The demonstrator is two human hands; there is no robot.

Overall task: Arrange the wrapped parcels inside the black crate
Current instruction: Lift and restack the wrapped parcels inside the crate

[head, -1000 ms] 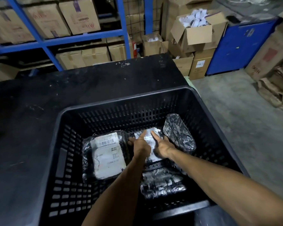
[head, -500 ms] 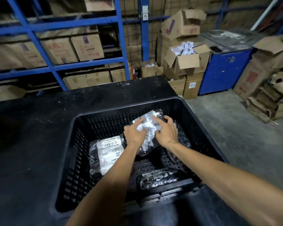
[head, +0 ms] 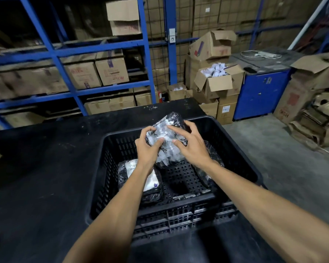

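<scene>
Both hands grip one wrapped parcel (head: 167, 141) above the black crate (head: 179, 215): the left hand (head: 147, 150) clasps its near-left edge, the right hand (head: 192, 147) spreads fingers over its top. Below, a labelled parcel (head: 152, 179) lies at the crate's left under the left forearm; another dark parcel (head: 211, 160), perhaps, sits half hidden behind the right wrist. Cardboard boxes (head: 217, 82) crowd the blue shelving (head: 84, 52) beyond the black table (head: 46, 158).

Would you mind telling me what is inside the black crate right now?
Inside the black crate: a labelled parcel at left, a dark parcel at right, both partly covered by the forearms.
</scene>
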